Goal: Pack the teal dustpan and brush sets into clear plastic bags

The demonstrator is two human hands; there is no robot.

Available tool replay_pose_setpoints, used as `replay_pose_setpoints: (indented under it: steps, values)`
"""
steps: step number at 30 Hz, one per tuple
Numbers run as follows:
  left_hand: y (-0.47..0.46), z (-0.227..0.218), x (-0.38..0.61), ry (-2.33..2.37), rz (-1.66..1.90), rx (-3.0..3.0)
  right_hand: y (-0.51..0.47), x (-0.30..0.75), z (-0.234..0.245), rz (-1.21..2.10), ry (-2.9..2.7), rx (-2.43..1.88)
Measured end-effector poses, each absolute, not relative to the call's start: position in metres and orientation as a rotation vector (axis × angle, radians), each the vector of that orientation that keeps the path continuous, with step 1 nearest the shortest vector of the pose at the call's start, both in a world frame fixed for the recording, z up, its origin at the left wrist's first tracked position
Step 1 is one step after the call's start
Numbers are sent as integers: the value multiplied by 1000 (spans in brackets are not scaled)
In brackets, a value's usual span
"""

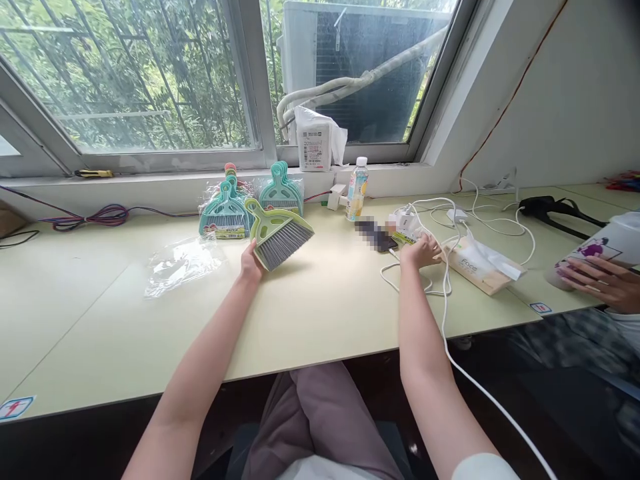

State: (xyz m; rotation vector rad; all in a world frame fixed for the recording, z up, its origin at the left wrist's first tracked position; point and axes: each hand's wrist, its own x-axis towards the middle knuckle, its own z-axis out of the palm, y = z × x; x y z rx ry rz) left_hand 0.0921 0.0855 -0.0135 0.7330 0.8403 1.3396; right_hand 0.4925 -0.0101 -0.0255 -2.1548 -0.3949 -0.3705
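In the head view, "Face" reads on the tissue pack [469, 267]; the bottle's [357, 193] print is too small. The left hand [251, 263] closes around the green dustpan-and-brush set [283, 239], tilted above the table [320, 313]. The right hand [423, 251], fingers bent, is beside a white cable [447, 320]; whether it grips anything, I cannot tell.

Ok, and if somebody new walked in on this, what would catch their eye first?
Probably the lime-green dustpan and brush, grey bristles showing, held up over the desk in the person's left hand. Next might come the turquoise dustpan sets behind it, by the wall below the window. Over on the right, a tangle of white cables lies around the person's right hand.
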Motion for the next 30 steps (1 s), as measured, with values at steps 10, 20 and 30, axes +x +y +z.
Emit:
replay_pose_setpoints:
  steps: [10,20,30]
  values:
    - [94,-25,92,869,1304,778,6,453,10,-75,-602,-1531]
    - [90,-25,93,783,1099,1071,12,308,7,951,-1514,-917]
    - [74,-20,97,654,863,1295,21,323,-16,372,-1521,-1638]
